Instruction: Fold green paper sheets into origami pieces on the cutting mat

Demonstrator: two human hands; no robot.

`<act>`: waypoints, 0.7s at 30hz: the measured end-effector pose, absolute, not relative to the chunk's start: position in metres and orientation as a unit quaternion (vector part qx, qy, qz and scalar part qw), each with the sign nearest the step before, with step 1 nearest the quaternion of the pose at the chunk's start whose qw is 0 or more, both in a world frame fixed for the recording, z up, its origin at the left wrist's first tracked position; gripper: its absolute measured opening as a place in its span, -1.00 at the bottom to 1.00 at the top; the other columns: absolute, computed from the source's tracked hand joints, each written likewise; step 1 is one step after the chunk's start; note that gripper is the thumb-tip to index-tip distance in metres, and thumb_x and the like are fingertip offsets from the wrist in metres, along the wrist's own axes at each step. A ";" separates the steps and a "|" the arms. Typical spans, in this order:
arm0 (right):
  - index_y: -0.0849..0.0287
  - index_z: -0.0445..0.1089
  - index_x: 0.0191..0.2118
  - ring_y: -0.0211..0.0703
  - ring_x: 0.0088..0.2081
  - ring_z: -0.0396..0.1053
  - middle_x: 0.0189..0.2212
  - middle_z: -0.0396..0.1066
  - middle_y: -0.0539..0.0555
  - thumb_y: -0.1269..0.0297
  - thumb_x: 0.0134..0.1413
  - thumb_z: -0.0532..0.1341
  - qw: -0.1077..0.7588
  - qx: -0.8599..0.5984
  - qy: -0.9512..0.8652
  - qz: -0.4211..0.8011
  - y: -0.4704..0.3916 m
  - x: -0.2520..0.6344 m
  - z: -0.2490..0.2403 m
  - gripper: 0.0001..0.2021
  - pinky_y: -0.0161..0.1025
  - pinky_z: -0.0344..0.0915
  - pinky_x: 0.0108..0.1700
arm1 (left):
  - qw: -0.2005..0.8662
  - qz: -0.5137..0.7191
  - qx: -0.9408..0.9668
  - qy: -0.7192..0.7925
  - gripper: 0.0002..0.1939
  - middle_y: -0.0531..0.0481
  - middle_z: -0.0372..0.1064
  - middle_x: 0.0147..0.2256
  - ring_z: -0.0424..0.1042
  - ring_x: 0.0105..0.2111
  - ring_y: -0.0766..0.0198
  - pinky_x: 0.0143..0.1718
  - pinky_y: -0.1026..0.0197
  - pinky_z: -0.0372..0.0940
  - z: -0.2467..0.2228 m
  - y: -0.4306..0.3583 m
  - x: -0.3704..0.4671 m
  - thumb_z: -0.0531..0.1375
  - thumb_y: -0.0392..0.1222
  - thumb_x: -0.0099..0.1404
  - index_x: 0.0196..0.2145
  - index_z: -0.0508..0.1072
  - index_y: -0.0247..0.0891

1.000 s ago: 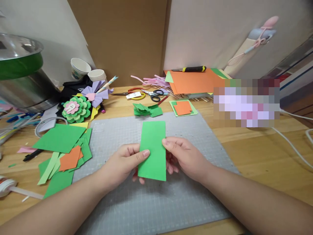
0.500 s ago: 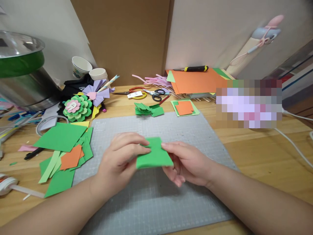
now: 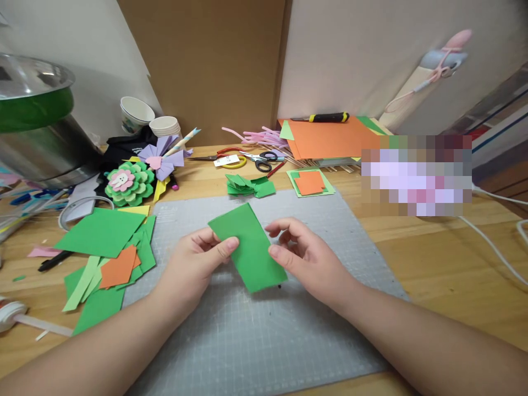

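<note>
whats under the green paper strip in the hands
Under the green paper rectangle, held by the left hand and right hand, lies the grey gridded cutting mat. The fingers behind the paper are hidden.

Paper strip (image 3: pixel 247 247) green; cutting mat (image 3: pixel 264 330) grey, white grid; sheet stack (image 3: pixel 330 137) orange; paper flower (image 3: pixel 128 184) green, pink centre.

Cutting mat (image 3: pixel 264 335) lies centre on the worktop (image 3: pixel 445 264). Paper strip (image 3: pixel 247 247) over the mat's middle, left hand (image 3: pixel 198 264) at its left edge, right hand (image 3: pixel 305 258) at its right. Paper scrap pile (image 3: pixel 107 253) left of the mat. Paper flower (image 3: pixel 128 182) behind the pile. Folded paper pieces (image 3: pixel 247 186) just behind the mat, scissors (image 3: pixel 259 158) behind those. Card sheets (image 3: pixel 325 137) at back right, utility knife (image 3: pixel 319 117) on them. Paper cups (image 3: pixel 148 121) back left.
</note>
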State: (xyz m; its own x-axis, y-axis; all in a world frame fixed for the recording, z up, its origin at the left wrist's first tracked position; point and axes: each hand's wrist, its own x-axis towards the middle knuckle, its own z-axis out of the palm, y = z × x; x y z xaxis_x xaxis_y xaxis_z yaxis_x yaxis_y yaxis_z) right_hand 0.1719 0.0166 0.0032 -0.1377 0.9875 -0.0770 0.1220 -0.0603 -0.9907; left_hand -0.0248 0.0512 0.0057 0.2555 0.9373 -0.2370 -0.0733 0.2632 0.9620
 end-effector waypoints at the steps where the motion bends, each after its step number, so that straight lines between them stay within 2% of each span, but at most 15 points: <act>1: 0.14 0.33 -0.17 -0.27 -0.36 0.21 -0.29 0.29 0.03 0.12 0.12 0.20 0.409 -0.489 -0.547 0.543 0.017 0.171 0.004 -0.77 -0.32 0.22 -0.38 | 0.654 0.378 0.467 0.460 -0.78 0.11 0.38 -0.57 0.32 -0.52 0.37 -0.44 0.33 0.25 0.006 0.051 -0.024 0.34 -0.14 0.10 -0.56 0.43 -0.27; 4: 0.18 0.32 -0.31 -0.35 -0.54 0.13 -0.50 0.23 -0.07 0.12 0.17 0.14 0.386 -0.421 -0.514 0.640 0.017 0.168 0.004 -0.78 -0.37 0.12 -0.52 | 0.679 0.340 0.486 0.433 -0.87 0.05 0.47 -0.43 0.39 -0.42 0.33 -0.34 0.30 0.30 0.008 0.049 -0.022 0.33 -0.16 0.12 -0.42 0.50 -0.26; 6: 0.20 0.29 -0.38 -0.38 -0.61 0.08 -0.58 0.16 -0.11 0.10 0.17 0.13 0.371 -0.420 -0.502 0.659 0.016 0.167 0.003 -0.74 -0.39 0.04 -0.59 | 0.692 0.315 0.500 0.414 -0.85 0.02 0.48 -0.36 0.41 -0.35 0.29 -0.29 0.27 0.32 0.009 0.047 -0.021 0.32 -0.16 0.13 -0.34 0.52 -0.25; 9: 0.20 0.25 -0.48 -0.36 -0.61 0.11 -0.62 0.14 -0.10 0.11 0.17 0.12 0.335 -0.444 -0.514 0.653 0.015 0.165 -0.001 -0.70 -0.37 0.06 -0.57 | 0.698 0.313 0.503 0.404 -0.86 0.06 0.43 -0.41 0.36 -0.40 0.33 -0.34 0.30 0.29 0.008 0.047 -0.020 0.28 -0.12 0.18 -0.36 0.49 -0.24; 13: 0.22 0.22 -0.57 -0.34 -0.54 0.12 -0.61 0.13 -0.09 0.19 0.13 0.17 0.323 -0.454 -0.522 0.646 0.013 0.164 -0.004 -0.69 -0.35 0.09 -0.48 | 0.657 0.338 0.508 0.442 -0.74 0.14 0.23 -0.57 0.17 -0.57 0.45 -0.53 0.40 0.14 0.008 0.047 -0.019 0.27 -0.07 0.18 -0.52 0.44 -0.30; 16: 0.25 0.33 -0.44 -0.32 -0.50 0.20 -0.53 0.26 -0.03 0.15 0.15 0.15 0.325 -0.433 -0.488 0.685 0.013 0.162 -0.002 -0.74 -0.33 0.16 -0.43 | 0.656 0.344 0.490 0.459 -0.71 0.17 0.16 -0.63 0.11 -0.62 0.48 -0.60 0.42 0.08 0.008 0.045 -0.018 0.29 -0.08 0.15 -0.57 0.40 -0.32; 21: 0.27 0.40 -0.21 -0.23 -0.38 0.40 -0.34 0.43 0.11 0.08 0.13 0.19 0.323 -0.373 -0.391 0.777 0.012 0.162 0.003 -0.69 -0.24 0.31 -0.28 | 0.703 0.321 0.461 0.436 -0.77 0.11 0.31 -0.60 0.27 -0.62 0.40 -0.59 0.35 0.20 0.008 0.042 -0.017 0.28 -0.10 0.17 -0.49 0.36 -0.28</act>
State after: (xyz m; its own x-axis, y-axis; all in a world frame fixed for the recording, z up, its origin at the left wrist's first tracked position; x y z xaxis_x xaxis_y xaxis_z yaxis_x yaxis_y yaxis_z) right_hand 0.1618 0.0120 0.0034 -0.5127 0.7941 -0.3265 -0.2108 -0.4850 -0.8487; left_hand -0.0171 0.0421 0.0077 0.4139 0.8533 -0.3173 -0.0480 0.3685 0.9284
